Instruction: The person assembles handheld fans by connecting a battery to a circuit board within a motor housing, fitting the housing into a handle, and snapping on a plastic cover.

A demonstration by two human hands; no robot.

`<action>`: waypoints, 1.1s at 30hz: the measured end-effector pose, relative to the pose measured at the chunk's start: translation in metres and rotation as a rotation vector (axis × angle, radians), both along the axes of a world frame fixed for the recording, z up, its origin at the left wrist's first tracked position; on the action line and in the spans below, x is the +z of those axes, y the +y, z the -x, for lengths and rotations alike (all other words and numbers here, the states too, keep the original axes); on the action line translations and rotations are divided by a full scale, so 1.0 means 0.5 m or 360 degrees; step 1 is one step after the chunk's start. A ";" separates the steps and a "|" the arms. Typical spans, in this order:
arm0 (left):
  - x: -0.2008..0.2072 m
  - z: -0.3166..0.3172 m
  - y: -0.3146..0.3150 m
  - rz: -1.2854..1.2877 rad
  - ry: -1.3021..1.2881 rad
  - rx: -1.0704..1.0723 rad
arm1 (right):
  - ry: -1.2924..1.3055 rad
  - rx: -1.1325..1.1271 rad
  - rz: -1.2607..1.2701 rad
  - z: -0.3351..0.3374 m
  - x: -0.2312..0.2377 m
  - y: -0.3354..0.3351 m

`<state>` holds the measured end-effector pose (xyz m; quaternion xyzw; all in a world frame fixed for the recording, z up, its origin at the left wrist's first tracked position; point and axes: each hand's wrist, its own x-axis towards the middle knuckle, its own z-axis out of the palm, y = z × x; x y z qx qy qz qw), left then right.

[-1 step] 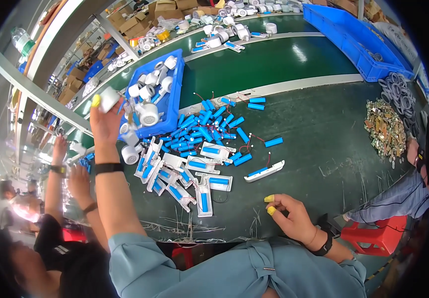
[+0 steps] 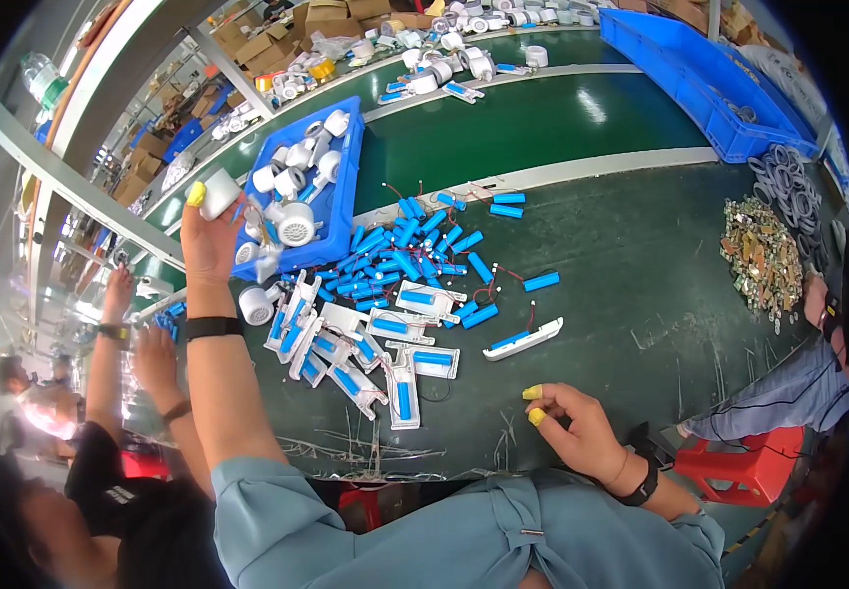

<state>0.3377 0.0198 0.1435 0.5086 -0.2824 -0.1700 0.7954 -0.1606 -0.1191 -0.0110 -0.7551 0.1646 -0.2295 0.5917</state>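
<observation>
1. A blue plastic tray [image 2: 739, 142] is standing at the upper right, small grey pieces lying inside.
2. Grey rings [image 2: 790, 191] are lying heaped just beside the tray's near corner.
3. Small circuit boards [image 2: 763, 255] are spreading in a pile next to the rings on the dark green surface [image 2: 630, 294].
4. A glossy green conveyor belt [image 2: 532, 108] is stretching behind the surface.
5. Cardboard boxes [image 2: 269, 49] are standing piled in the background.
6. A white metal beam [image 2: 81, 182] is slanting across the left, a green-labelled bottle [image 2: 43, 79] showing above it.
7. A red plastic stool [image 2: 750, 469] is standing at the lower right.
8. A person in black [image 2: 149, 520] is occupying the lower left.
</observation>
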 end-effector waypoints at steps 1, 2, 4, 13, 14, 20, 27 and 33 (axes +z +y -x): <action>-0.005 -0.011 -0.008 -0.0005 -0.0052 -0.0083 | 0.0019 -0.0021 -0.0004 0.001 0.005 0.000; -0.005 -0.024 -0.014 -0.0010 -0.0102 -0.0166 | 0.0126 -0.0039 0.0037 -0.001 0.017 -0.004; -0.010 -0.047 -0.035 0.0066 -0.0234 0.0052 | 0.0269 -0.0080 0.0059 -0.016 0.045 -0.020; -0.136 -0.187 -0.063 -0.0674 0.0152 0.0275 | 0.0484 0.0176 0.1648 -0.118 0.056 -0.072; -0.149 -0.192 -0.064 -0.0679 0.0161 0.0272 | 0.0493 0.0181 0.1644 -0.117 0.054 -0.069; -0.173 -0.194 -0.085 -0.1204 0.0011 0.0275 | 0.0375 0.0107 0.1635 -0.158 0.052 -0.086; -0.152 -0.196 -0.046 -0.2098 -0.1197 0.1047 | 0.0722 0.0490 0.1612 -0.184 0.079 -0.097; -0.118 0.185 -0.035 -0.1792 -0.1521 0.0395 | 0.0503 0.0214 0.1256 -0.119 0.102 -0.233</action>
